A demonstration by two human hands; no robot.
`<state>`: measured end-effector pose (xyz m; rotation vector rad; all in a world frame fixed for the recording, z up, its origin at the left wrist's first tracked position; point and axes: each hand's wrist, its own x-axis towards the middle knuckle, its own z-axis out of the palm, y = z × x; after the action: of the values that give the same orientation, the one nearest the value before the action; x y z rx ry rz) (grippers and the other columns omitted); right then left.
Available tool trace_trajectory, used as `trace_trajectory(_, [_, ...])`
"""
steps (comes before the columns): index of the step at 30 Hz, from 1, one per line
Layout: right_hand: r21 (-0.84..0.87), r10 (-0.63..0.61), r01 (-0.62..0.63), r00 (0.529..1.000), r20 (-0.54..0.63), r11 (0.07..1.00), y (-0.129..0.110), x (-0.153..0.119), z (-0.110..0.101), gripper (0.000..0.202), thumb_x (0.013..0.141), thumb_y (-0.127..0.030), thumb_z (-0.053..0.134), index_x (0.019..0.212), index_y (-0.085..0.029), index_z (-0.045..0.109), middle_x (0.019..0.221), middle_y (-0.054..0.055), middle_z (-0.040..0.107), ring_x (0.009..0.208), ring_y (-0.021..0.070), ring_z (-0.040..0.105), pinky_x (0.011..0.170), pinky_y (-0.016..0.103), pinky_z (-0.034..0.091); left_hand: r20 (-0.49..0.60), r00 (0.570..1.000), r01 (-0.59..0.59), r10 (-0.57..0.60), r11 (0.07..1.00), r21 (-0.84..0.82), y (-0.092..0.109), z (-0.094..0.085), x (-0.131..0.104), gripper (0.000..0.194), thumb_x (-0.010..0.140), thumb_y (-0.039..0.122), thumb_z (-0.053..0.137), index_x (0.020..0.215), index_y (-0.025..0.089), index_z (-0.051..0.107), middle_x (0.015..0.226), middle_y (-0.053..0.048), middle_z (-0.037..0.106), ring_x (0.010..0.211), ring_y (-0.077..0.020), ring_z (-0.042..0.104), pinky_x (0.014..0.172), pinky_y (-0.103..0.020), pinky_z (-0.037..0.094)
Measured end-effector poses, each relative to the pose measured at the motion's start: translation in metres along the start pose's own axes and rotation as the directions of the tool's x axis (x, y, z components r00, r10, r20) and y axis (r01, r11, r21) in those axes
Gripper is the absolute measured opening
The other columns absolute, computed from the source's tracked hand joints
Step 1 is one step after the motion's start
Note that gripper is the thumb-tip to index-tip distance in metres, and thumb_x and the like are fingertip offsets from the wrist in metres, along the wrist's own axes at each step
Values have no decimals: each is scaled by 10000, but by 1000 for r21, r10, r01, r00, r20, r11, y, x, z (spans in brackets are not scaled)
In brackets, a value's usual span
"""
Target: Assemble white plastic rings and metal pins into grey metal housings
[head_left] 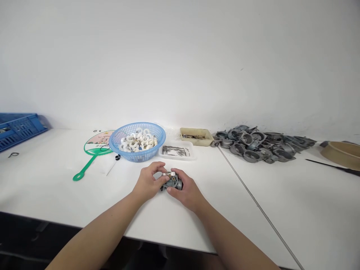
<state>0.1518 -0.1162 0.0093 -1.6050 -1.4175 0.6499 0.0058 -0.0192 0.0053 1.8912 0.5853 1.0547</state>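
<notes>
Holding a small grey metal part (171, 181) between both hands, a person works at a white table (281, 195). The left hand (149, 182) wraps the part from its left side, fingers curled over the top. The right hand (185, 189) cups it from the right, thumb pressed on the front. Both hands are closed on the part, which sits low over the table, possibly touching it; the view is too small to be sure. A bit of white shows at the part's top.

Places below are given from the part. Just behind it, slightly left, stands a blue basket (157, 131) of white plastic rings. Right of the basket lies a clear tray (191, 154) of thin metal pins, and behind that a beige tray (208, 140). Further right, well apart, is a heap of grey castings (258, 146). A thin rod (253, 198) runs diagonally across the table to the right. Far left lies a green fan (95, 150), and beyond it a blue crate (19, 127). At far right sits a tan bowl (341, 153).
</notes>
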Motion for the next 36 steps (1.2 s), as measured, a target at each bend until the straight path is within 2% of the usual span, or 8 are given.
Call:
trace_trajectory(3, [12,-6,6,1000,-4,1000,1,1,1,611,660,-429,659,1193,-222,444,1107,55,570,976,216,554,854,372,455,16,1000,-22,22,1000,19,3,2,-1,288,661,229,683,935,197,599,791,-24,644,790,-169,616,806,-342,513])
trace_trajectory(8, [0,-3,3,1000,-4,1000,3,2,2,615,654,-431,666,1187,-215,450,1084,52,578,957,212,555,845,375,456,57,995,90,-81,976,-196,2,2,-1,309,622,228,717,902,160,604,807,-48,647,819,-181,627,828,-349,515])
trace_trajectory(12, [0,-20,20,1000,-3,1000,5,2,3,610,659,-437,666,1187,-221,449,1084,50,573,956,211,554,850,371,450,118,992,65,-32,955,-288,1,-1,-2,228,667,194,664,884,145,613,897,-76,633,899,-193,615,880,-369,495])
trace_trajectory(16, [-12,-17,17,1000,1,1000,6,2,3,622,662,-438,664,1200,-224,438,1105,50,561,973,208,547,869,367,441,126,992,36,-5,969,-244,2,-5,0,179,688,170,617,860,147,662,1074,-110,568,1007,-214,575,896,-366,485])
trace_trajectory(20, [-16,-3,3,1000,3,1000,5,3,4,626,671,-445,656,1212,-221,435,1125,54,553,984,209,542,864,360,442,152,988,58,-32,984,-171,1,-9,2,158,701,170,603,837,162,683,1111,-110,567,1096,-229,525,945,-374,438])
trace_trajectory(25, [-18,-7,7,1000,-1,1000,2,2,3,621,666,-442,662,1202,-215,448,1105,56,565,962,210,551,842,360,451,206,978,64,-32,987,-149,-1,-12,3,117,693,206,645,801,165,628,1187,-107,533,1119,-243,502,993,-425,357])
trace_trajectory(30, [49,-58,57,998,13,997,0,1,3,566,687,-408,659,1185,-229,459,1128,55,567,987,209,552,840,349,457,406,912,225,-60,901,-371,-5,-13,6,236,695,306,683,806,162,534,1185,-124,564,1044,-234,551,899,-410,423])
trace_trajectory(36, [43,-32,32,999,-15,999,1,2,5,585,667,-397,678,1177,-220,452,1125,55,574,991,214,555,845,362,453,376,926,186,-36,910,-370,-2,-11,7,255,694,316,686,757,153,500,1170,-126,579,1048,-223,546,907,-385,414])
